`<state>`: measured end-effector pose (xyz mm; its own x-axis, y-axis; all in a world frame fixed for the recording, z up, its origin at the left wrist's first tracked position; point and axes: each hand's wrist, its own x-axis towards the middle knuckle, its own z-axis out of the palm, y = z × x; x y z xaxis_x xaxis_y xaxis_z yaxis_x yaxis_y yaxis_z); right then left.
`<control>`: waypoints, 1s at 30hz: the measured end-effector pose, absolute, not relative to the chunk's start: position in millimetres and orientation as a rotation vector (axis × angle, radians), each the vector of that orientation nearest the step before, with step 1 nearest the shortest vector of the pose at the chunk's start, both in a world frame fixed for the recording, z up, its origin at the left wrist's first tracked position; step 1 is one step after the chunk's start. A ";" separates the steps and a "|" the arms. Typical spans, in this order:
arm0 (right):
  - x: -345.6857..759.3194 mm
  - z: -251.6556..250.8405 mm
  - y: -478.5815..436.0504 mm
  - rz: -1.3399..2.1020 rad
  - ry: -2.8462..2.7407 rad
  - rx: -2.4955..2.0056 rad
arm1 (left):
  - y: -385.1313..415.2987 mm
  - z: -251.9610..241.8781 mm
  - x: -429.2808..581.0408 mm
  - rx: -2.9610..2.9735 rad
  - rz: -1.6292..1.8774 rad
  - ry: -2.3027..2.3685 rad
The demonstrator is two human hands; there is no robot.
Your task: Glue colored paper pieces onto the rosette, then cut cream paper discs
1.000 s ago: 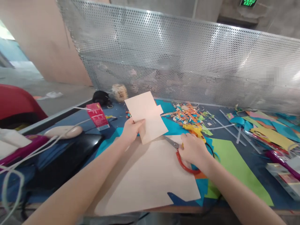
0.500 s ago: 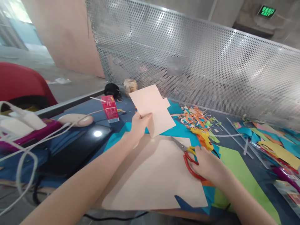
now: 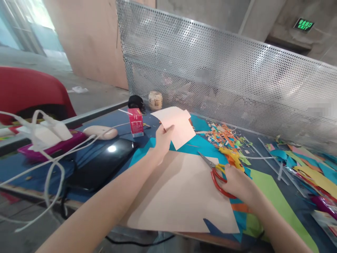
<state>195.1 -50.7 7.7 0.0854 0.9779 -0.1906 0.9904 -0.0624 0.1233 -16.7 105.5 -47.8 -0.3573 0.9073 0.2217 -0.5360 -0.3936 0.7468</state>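
Between the thumb and fingers of my left hand is a pale cut piece of paper, raised above the table and slightly curved, with a small tab at its upper right. My right hand is closed on a pair of scissors with red and yellow handles. The blades point up and left, over a large pale sheet that lies flat on the table. That sheet has a notch cut in its near edge. Blue paper lies beneath it.
A yellow glue gun and a heap of paper scraps lie beyond my right hand. Green paper is at the right. On the left are a black phone, a pink drink carton and a purple power strip with white cables.
The view has shifted left, so things appear further right. The piece in my left hand has tilted back and curved. My right hand still holds the scissors low over the sheet.
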 end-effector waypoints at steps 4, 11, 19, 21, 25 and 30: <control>195.5 11.3 -44.4 -0.038 2.035 2.220 | 104.3 -44.5 -15.8 0.757 1.908 0.652; 205.9 18.0 -43.9 -0.022 2.044 2.471 | 98.6 -35.0 -19.1 0.714 1.888 0.579; 212.7 3.7 -33.5 -0.229 2.569 2.707 | 87.4 -32.4 -12.1 0.707 1.740 0.561; 214.7 3.4 -30.1 -0.413 2.616 2.684 | 77.8 -28.8 -8.8 0.727 1.694 0.535; 221.9 3.0 -25.5 -0.634 2.667 2.611 | 58.7 -21.0 -1.8 0.741 1.570 0.528; 223.2 3.6 -29.9 -0.828 2.704 2.426 | 50.3 -19.4 4.1 0.781 1.483 0.572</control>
<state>223.2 -29.9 3.6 -0.0562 0.9892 0.1351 0.7440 0.1318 -0.6550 4.1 50.3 -19.4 0.0337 0.9915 0.1259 -0.6500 -0.0740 0.7563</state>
